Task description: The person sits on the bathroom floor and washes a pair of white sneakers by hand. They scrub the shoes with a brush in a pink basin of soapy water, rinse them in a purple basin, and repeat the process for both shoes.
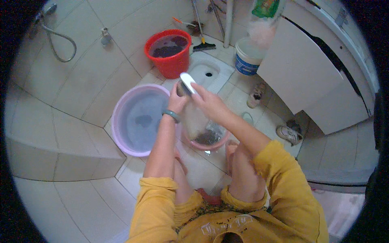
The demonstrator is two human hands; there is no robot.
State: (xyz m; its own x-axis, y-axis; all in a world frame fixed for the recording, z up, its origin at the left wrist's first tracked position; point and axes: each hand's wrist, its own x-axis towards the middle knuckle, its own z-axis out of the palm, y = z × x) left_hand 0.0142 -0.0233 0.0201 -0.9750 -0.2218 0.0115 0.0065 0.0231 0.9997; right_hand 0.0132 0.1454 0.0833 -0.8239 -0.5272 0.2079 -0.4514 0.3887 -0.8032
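Observation:
My right hand (pixel 205 98) is closed on a white-backed scrub brush (pixel 187 82), held tilted above the floor. Just left of it, my left hand (pixel 177 100) grips a dark and tan item (pixel 182 89), perhaps a shoe, mostly hidden by the brush and fingers. A green bangle (pixel 171 115) circles my left wrist. Below both hands a pink basin (pixel 209 147) holds cloudy water and something dark. A lilac tub (pixel 117 127) of bluish water, with a dark shape in it, stands at the left, partly behind my left forearm.
A red bucket (pixel 176 65) of dark contents stands beside the white squat toilet (pixel 223 68). Behind are a floor brush (pixel 204 46) and a white-and-blue pail (pixel 246 63). A worn shoe (pixel 255 96) and a white shoe (pixel 288 134) lie at the right, near a cabinet (pixel 304 70).

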